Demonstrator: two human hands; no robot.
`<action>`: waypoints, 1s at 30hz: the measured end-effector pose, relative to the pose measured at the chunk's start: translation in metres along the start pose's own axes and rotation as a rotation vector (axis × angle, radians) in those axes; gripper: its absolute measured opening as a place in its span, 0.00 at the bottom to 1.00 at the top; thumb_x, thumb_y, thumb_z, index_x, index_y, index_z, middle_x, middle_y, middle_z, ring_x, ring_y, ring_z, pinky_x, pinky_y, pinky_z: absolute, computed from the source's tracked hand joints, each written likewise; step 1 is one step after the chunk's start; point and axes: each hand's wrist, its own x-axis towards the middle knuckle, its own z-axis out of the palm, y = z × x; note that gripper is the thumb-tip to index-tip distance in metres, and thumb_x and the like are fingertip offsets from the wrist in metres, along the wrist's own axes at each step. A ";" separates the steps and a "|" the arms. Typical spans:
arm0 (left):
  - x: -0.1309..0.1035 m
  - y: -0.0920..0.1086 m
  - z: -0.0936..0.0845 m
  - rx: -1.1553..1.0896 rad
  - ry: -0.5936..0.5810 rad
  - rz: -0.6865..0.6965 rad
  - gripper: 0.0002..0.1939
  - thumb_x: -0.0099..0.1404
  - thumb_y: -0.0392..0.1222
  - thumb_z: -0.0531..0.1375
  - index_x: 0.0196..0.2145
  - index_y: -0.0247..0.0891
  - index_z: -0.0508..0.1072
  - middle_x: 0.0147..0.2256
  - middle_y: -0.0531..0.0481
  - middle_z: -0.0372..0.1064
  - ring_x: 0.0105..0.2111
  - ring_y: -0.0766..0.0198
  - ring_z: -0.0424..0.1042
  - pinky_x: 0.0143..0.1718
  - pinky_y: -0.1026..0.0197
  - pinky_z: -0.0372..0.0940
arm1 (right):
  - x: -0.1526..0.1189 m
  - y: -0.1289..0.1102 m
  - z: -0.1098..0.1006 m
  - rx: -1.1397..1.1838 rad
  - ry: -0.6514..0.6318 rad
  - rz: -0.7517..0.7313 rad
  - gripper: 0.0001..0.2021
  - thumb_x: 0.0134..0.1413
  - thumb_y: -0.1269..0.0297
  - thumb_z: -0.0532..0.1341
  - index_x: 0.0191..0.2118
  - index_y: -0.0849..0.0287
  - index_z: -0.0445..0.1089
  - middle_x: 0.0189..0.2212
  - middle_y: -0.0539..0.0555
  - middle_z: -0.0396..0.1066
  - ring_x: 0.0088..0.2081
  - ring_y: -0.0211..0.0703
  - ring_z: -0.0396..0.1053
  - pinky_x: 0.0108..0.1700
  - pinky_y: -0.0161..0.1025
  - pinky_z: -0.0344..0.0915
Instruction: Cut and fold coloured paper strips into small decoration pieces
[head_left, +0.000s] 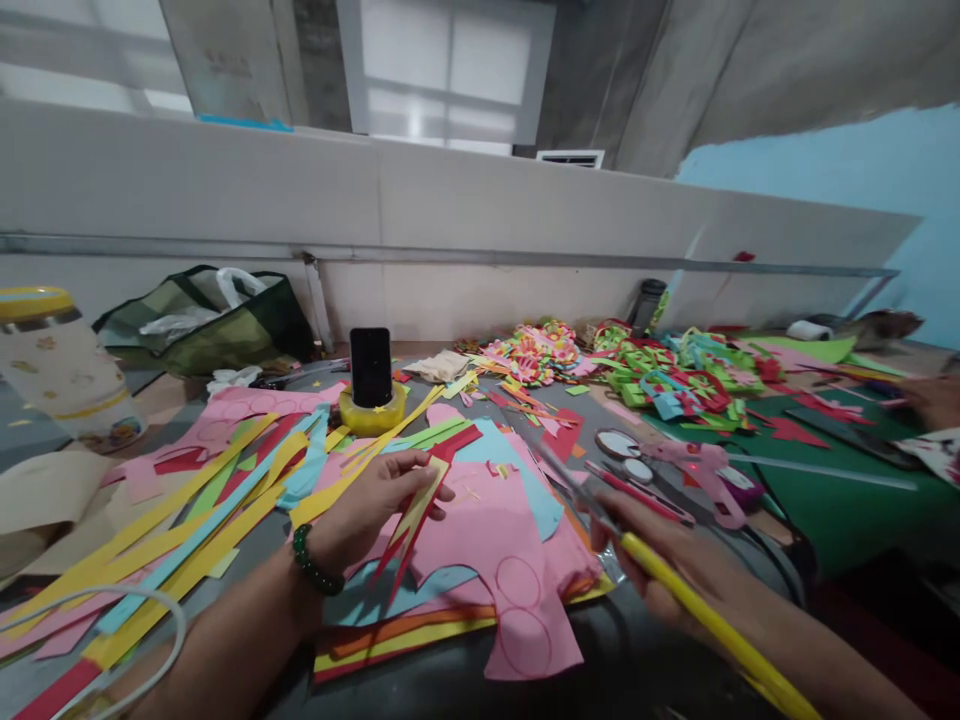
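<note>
My left hand (390, 490), with a green bead bracelet on the wrist, pinches a strip (424, 505) of red and yellow felt-like material with pointed, forked lower ends. My right hand (660, 550) is closed around a long yellow-handled tool (697, 605). A thin grey metal part points forward from the fingers; its exact kind is blurred. Between and below both hands lies a pink cut-out sheet (480, 530) with circles drawn on it, on top of blue, orange and yellow sheets. The tool is apart from the strip.
Left lie long coloured strips (187, 535) and a tumbler (67, 370). A phone (371, 368) stands in a yellow tape roll (371, 412). Heaps of coloured pieces (682, 370) sit at the back. A pink glue gun (705, 470) lies right; another person's hand (934, 403) is at far right.
</note>
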 end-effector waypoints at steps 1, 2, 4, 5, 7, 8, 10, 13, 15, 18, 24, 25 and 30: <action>-0.001 0.001 0.001 -0.007 -0.005 0.017 0.13 0.58 0.48 0.60 0.32 0.33 0.72 0.29 0.46 0.75 0.26 0.64 0.72 0.31 0.64 0.65 | 0.000 -0.002 0.001 0.003 -0.061 -0.016 0.32 0.44 0.46 0.56 0.57 0.50 0.61 0.54 0.57 0.63 0.53 0.58 0.62 0.51 0.49 0.63; -0.002 0.002 0.002 -0.012 -0.013 0.029 0.13 0.58 0.48 0.60 0.31 0.33 0.72 0.29 0.45 0.75 0.27 0.64 0.72 0.32 0.64 0.65 | 0.000 -0.005 0.002 -0.005 -0.115 -0.017 0.31 0.44 0.46 0.57 0.57 0.49 0.62 0.55 0.56 0.63 0.54 0.59 0.61 0.52 0.49 0.62; -0.003 0.003 0.005 -0.016 -0.032 0.037 0.13 0.58 0.47 0.60 0.29 0.32 0.73 0.29 0.45 0.74 0.27 0.64 0.72 0.33 0.63 0.65 | 0.001 -0.013 0.003 -0.029 -0.194 0.013 0.30 0.44 0.48 0.59 0.56 0.47 0.63 0.55 0.56 0.63 0.54 0.60 0.61 0.53 0.50 0.61; -0.004 0.003 0.006 -0.019 -0.041 0.037 0.13 0.57 0.47 0.61 0.29 0.32 0.74 0.29 0.45 0.74 0.27 0.64 0.71 0.33 0.63 0.66 | 0.001 -0.016 0.003 -0.040 -0.219 0.027 0.30 0.43 0.48 0.60 0.56 0.46 0.63 0.54 0.56 0.64 0.54 0.60 0.61 0.53 0.50 0.61; -0.005 0.003 0.008 -0.026 -0.050 0.037 0.13 0.57 0.47 0.61 0.29 0.33 0.74 0.30 0.45 0.74 0.26 0.64 0.71 0.33 0.63 0.66 | 0.000 -0.022 0.004 -0.048 -0.249 0.034 0.31 0.42 0.49 0.61 0.56 0.46 0.63 0.53 0.56 0.65 0.53 0.60 0.62 0.53 0.51 0.60; -0.005 0.002 0.008 -0.026 -0.056 0.036 0.13 0.57 0.48 0.61 0.29 0.33 0.75 0.30 0.45 0.74 0.26 0.64 0.71 0.32 0.63 0.66 | 0.000 -0.024 0.005 -0.048 -0.255 0.031 0.31 0.42 0.49 0.62 0.56 0.46 0.63 0.53 0.56 0.65 0.53 0.60 0.63 0.53 0.51 0.61; -0.005 0.001 0.009 -0.020 -0.067 0.042 0.13 0.57 0.47 0.61 0.30 0.33 0.75 0.31 0.45 0.74 0.27 0.64 0.71 0.32 0.63 0.65 | -0.001 -0.026 0.006 -0.046 -0.263 0.025 0.31 0.43 0.49 0.61 0.56 0.45 0.63 0.53 0.56 0.65 0.53 0.59 0.63 0.53 0.50 0.60; -0.005 0.000 0.010 -0.015 -0.074 0.047 0.12 0.57 0.47 0.61 0.29 0.33 0.75 0.30 0.46 0.74 0.26 0.64 0.71 0.32 0.62 0.66 | 0.000 -0.026 0.008 -0.048 -0.283 0.028 0.31 0.44 0.47 0.60 0.57 0.46 0.61 0.55 0.57 0.63 0.54 0.59 0.61 0.54 0.51 0.59; -0.006 0.001 0.011 -0.019 -0.073 0.045 0.12 0.56 0.47 0.62 0.29 0.34 0.75 0.29 0.47 0.74 0.27 0.64 0.71 0.32 0.61 0.66 | 0.001 -0.026 0.009 -0.049 -0.313 0.043 0.32 0.45 0.45 0.59 0.57 0.47 0.61 0.55 0.58 0.63 0.55 0.60 0.60 0.55 0.52 0.57; -0.006 0.002 0.013 -0.022 -0.078 0.036 0.12 0.55 0.47 0.62 0.28 0.34 0.74 0.28 0.47 0.74 0.28 0.62 0.71 0.33 0.60 0.67 | 0.003 -0.028 0.009 -0.043 -0.358 0.078 0.32 0.46 0.43 0.58 0.58 0.47 0.60 0.55 0.57 0.62 0.56 0.59 0.58 0.56 0.53 0.55; -0.006 0.000 0.013 -0.035 -0.089 0.011 0.13 0.55 0.47 0.62 0.29 0.33 0.75 0.29 0.46 0.73 0.30 0.62 0.72 0.34 0.59 0.68 | 0.003 -0.031 0.009 -0.023 -0.364 0.101 0.31 0.46 0.46 0.58 0.58 0.48 0.60 0.53 0.56 0.63 0.54 0.57 0.59 0.55 0.50 0.56; -0.005 0.000 0.012 -0.042 -0.092 0.009 0.13 0.55 0.48 0.62 0.29 0.33 0.75 0.29 0.46 0.73 0.30 0.61 0.72 0.35 0.58 0.68 | 0.003 -0.031 0.009 -0.018 -0.363 0.098 0.31 0.46 0.46 0.58 0.58 0.48 0.60 0.53 0.56 0.63 0.54 0.58 0.59 0.55 0.49 0.56; -0.003 -0.004 0.012 -0.054 -0.089 0.000 0.13 0.55 0.49 0.62 0.30 0.34 0.75 0.30 0.46 0.74 0.32 0.60 0.72 0.36 0.58 0.68 | 0.004 -0.034 0.010 -0.010 -0.328 0.072 0.28 0.46 0.47 0.59 0.55 0.49 0.65 0.52 0.57 0.66 0.52 0.58 0.62 0.52 0.49 0.59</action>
